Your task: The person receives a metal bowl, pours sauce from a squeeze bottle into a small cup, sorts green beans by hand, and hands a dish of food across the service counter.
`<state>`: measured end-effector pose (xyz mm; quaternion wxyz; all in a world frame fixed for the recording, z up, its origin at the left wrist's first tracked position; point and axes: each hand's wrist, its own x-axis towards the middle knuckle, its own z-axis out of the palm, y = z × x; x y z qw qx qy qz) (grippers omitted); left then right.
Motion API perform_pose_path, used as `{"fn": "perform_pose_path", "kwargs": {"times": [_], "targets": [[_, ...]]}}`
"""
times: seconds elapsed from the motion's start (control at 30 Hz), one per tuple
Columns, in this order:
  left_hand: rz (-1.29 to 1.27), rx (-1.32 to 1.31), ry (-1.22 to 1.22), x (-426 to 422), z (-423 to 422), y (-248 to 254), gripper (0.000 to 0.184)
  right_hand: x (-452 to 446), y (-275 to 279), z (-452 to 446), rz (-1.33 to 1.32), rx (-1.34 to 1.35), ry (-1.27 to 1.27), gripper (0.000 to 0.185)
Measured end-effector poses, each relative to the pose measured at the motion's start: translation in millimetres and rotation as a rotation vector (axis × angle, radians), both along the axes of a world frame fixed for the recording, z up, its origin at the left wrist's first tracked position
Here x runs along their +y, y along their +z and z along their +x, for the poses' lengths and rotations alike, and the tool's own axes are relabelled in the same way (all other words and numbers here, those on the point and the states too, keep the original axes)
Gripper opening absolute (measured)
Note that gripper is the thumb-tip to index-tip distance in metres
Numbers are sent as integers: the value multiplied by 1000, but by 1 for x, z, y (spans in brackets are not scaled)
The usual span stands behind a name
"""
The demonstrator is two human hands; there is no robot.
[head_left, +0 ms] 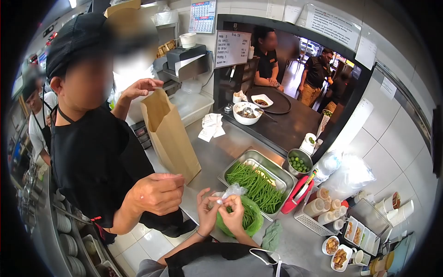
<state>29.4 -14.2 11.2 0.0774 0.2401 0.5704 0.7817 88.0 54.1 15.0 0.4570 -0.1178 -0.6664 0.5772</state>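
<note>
My left hand [207,211] and my right hand [232,213] meet over a green plastic bag [254,219] of green beans. Both pinch a small clear plastic bag [235,190] between their fingertips. Just beyond, a steel tray [290,187] holds many long green beans [254,184] and some pale pieces. A green cloth [272,234] lies on the counter to the right of the green bag. At the left, a co-worker in black [101,152] stands beside an upright, open brown paper bag [170,134], one hand near its top and the other, closed, near my left hand.
A steel bowl of green limes [300,161], a red-handled object [299,196] and a basket of bottles [318,217] stand right. Food dishes [341,258] lie lower right. Receipts [212,127] and a white bowl [247,113] are near the pass window, with people beyond.
</note>
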Motion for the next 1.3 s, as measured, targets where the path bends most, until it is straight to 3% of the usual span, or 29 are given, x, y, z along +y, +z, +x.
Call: {"fn": "perform_pose_path", "kwargs": {"times": [0.23, 0.3, 0.33, 0.4, 0.5, 0.57, 0.73, 0.97, 1.03, 1.17, 1.23, 1.27, 1.3], "targets": [[-139, 121, 122, -11, -2, -21, 6, 1, -10, -11, -179, 18, 152, 28], [-74, -78, -41, -10, -2, -19, 6, 3, -9, -8, -200, -11, 191, 31], [49, -330, -111, -8, 2, -10, 10, 4, -9, -8, -229, 0, 216, 31], [30, -347, -144, -13, -2, -12, 11, 6, -5, -3, -210, -67, 247, 30], [-63, -493, -235, -22, -12, -36, 19, 9, 13, 1, -15, -250, 222, 29], [1, -685, -332, -36, -9, -5, 19, 13, 30, -1, 811, -222, -69, 30], [-48, -925, -512, -57, -9, -21, 20, 24, 32, -3, 1138, -265, 312, 27], [-65, -757, -492, -63, 1, -38, 8, 23, 44, 2, 1221, -349, 440, 26], [-249, -78, -101, -57, 11, -39, 14, 23, 50, 2, 1212, -339, 439, 25], [-230, -164, -183, -63, 18, -23, 17, 20, 58, 8, 1146, -294, 511, 24], [-213, -103, -122, -67, 26, -12, 16, 14, 60, 15, 1139, -269, 509, 24], [-244, 114, -81, -70, 27, -5, 23, 11, 60, 19, 1133, -249, 514, 25], [-244, 116, -79, -74, 28, 8, 23, 9, 59, 23, 1134, -246, 514, 25]]}}
